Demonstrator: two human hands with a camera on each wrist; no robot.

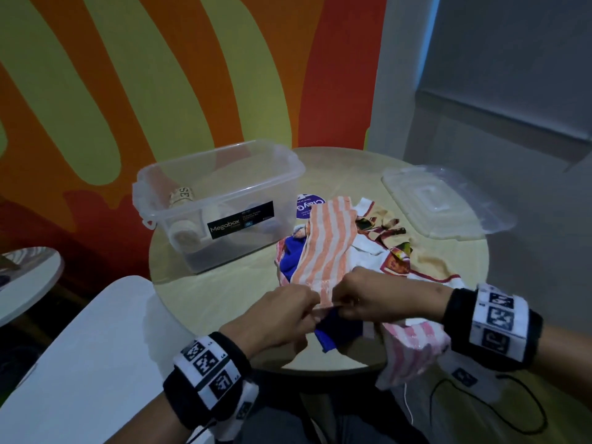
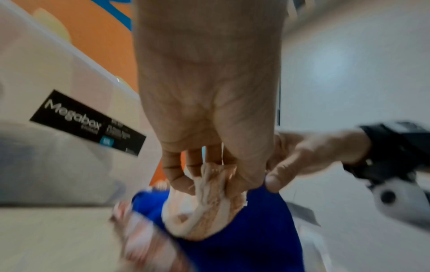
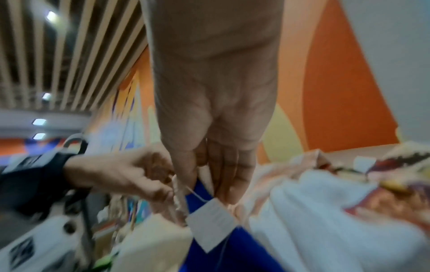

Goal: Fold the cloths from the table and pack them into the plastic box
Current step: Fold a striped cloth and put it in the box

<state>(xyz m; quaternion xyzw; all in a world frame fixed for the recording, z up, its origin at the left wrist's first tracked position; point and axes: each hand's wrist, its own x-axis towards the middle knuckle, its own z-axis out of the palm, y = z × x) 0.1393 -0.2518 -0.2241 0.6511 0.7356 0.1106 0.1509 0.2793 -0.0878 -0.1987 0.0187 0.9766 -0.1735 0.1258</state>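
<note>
The orange-striped cloth (image 1: 326,248) runs as a long strip away from the person toward the far side of the bench (image 1: 221,290), its near end pinched between both hands: the left hand (image 1: 285,315) and right hand (image 1: 378,299) meet at that edge, fingers (image 2: 177,176) curled tight on it, neither nearer than the other. Spreading the hands along that near edge looks like the coming move. Counted: one plastic box (image 1: 221,200) to the far left (rolled items already inside), one lid (image 1: 445,203) far right, and about four loose cloths: orange-striped, blue cloth (image 1: 336,331), pink-striped cloth (image 1: 413,350), patterned white cloth (image 1: 390,251).
</note>
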